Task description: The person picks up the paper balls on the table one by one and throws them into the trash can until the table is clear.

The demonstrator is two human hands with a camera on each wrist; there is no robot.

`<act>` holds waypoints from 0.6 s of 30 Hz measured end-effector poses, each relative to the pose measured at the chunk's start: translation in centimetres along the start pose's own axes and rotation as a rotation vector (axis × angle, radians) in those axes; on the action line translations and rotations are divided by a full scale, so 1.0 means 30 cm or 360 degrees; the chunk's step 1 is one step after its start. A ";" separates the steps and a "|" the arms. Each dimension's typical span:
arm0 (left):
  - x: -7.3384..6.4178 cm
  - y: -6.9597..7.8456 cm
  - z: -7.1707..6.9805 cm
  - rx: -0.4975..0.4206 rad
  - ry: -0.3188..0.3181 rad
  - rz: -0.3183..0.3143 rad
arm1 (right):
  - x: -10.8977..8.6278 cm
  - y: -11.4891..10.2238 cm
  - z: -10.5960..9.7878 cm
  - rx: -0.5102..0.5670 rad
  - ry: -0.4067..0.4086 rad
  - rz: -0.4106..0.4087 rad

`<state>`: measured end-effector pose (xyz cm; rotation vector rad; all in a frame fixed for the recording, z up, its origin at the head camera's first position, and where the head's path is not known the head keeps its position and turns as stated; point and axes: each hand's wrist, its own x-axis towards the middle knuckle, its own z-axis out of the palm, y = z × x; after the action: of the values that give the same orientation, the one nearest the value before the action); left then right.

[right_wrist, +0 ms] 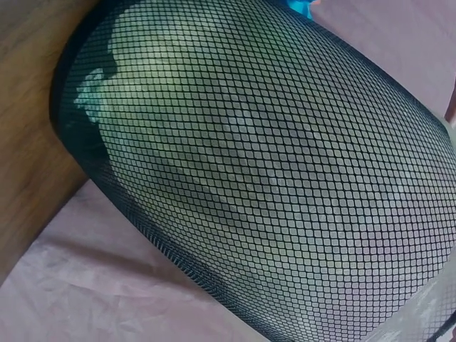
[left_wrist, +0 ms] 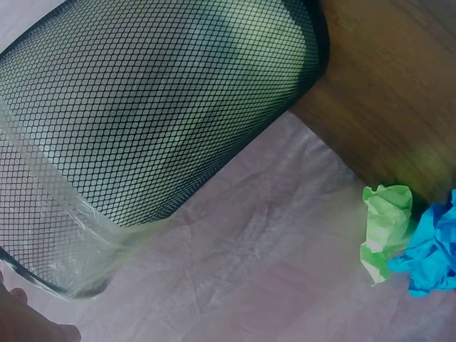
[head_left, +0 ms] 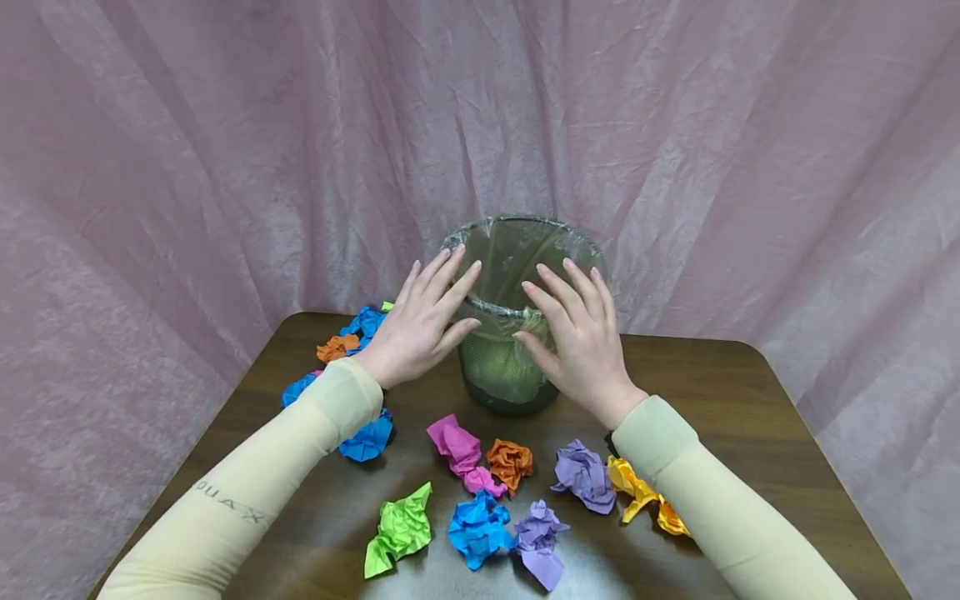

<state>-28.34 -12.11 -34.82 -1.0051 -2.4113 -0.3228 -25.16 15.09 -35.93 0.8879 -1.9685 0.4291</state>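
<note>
A black mesh wastebasket [head_left: 491, 367] with a clear plastic liner [head_left: 487, 310] over its rim stands upright at the back of the table. My left hand [head_left: 423, 325] is spread, palm down, near the basket's left rim. On the other side, my right hand [head_left: 581, 346] spreads its fingers in front of the right rim. Neither hand holds anything; whether the fingertips touch the liner I cannot tell. The basket's mesh side fills much of the left wrist view [left_wrist: 178, 107] and the right wrist view [right_wrist: 249, 157].
Crumpled paper lies about the brown table [head_left: 697, 392]: green [head_left: 401, 529], blue [head_left: 480, 529], pink [head_left: 455, 442], orange [head_left: 510, 464], purple [head_left: 585, 477] and yellow [head_left: 630, 487]. Several more pieces, some blue [head_left: 367, 437], lie at the left, partly behind my left arm. A pink curtain [head_left: 480, 108] hangs behind.
</note>
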 end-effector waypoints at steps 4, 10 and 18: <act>-0.021 -0.006 -0.002 -0.0029 -0.0007 -0.0013 | -0.010 -0.007 -0.004 0.0003 -0.0034 -0.0021; -0.048 -0.016 -0.009 -0.0031 -0.0005 -0.0036 | -0.026 -0.020 -0.016 0.0010 -0.0059 -0.0026; -0.105 -0.030 -0.015 -0.0063 -0.0030 -0.0083 | -0.073 -0.043 -0.052 -0.0001 -0.0121 0.0009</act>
<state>-26.93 -14.80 -36.14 -0.9679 -2.4603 -0.3828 -22.57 16.08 -37.02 0.9101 -2.0411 0.4029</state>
